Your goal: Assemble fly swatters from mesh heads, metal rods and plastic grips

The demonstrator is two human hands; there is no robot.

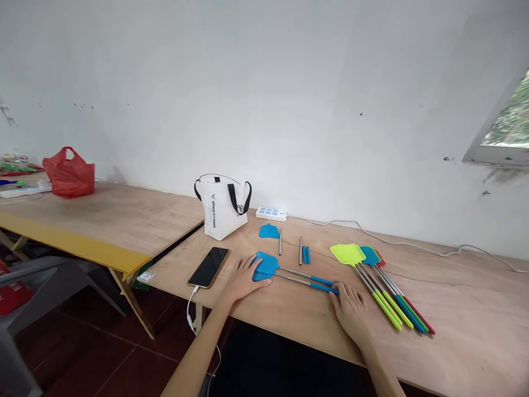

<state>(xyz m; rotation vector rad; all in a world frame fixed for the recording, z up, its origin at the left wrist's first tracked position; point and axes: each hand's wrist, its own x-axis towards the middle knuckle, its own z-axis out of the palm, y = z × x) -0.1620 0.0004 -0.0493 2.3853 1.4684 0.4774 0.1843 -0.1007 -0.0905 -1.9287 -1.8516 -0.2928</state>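
Two blue fly swatters (289, 274) with metal shafts and blue grips lie side by side on the plywood table (454, 331). My left hand (242, 280) lies flat by their blue heads, fingertips touching them. My right hand (350, 310) rests palm down at the grip ends, fingertips against the blue handles. Loose swatter parts lie behind: a blue head (269, 231), two metal rods (280, 241) and blue grips (306, 254).
A row of finished swatters (384, 286) in yellow-green, blue and red lies to the right. A phone (209, 267) on a white cable, a white tote bag (223, 209) and a power strip (270, 214) sit to the left and behind. A red plastic bag (68, 173) is on the far-left table.
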